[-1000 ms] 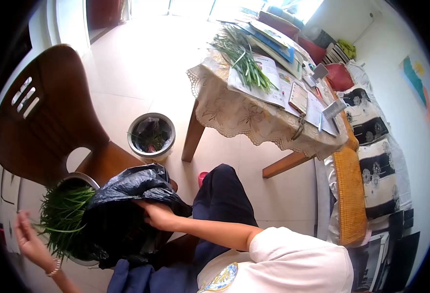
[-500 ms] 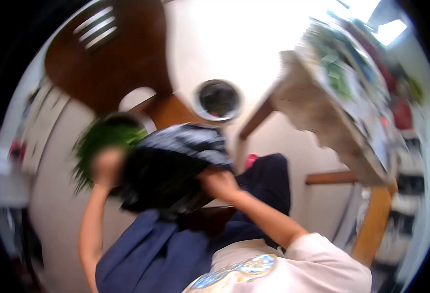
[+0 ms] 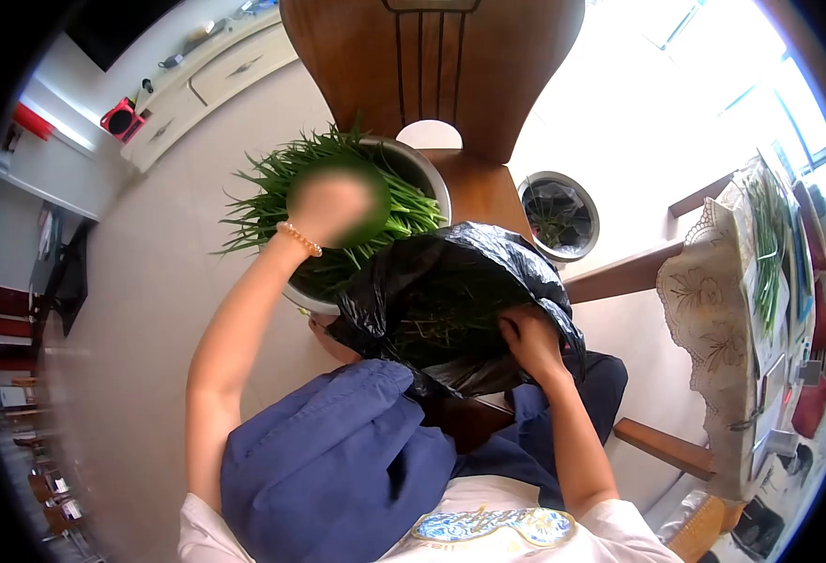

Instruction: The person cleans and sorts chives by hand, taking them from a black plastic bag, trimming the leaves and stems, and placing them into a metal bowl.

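A heap of long green chives [image 3: 403,211] fills a metal basin [image 3: 438,178] on the wooden chair's seat. My left hand [image 3: 333,202], with a beaded bracelet at the wrist, rests over the chives; blur hides its fingers. Just in front, above my lap, a black plastic bag [image 3: 525,258] gapes wide, with dark green stalks [image 3: 450,314] inside. At the bag's right side, my right hand [image 3: 533,342] is closed on the plastic near the rim, its fingers curled inward.
The wooden chair [image 3: 488,188] faces me. Right of it, a round bin [image 3: 593,235] with a dark liner holds green scraps. A table with a lace cloth [image 3: 699,310] stands at the right, more green stalks [image 3: 767,253] on top. Drawers [image 3: 164,122] line the far left.
My view has turned and steadied, so the chair and basin now sit nearer the centre. The bag's mouth now faces me, showing its contents. My left hand stays at the chives.
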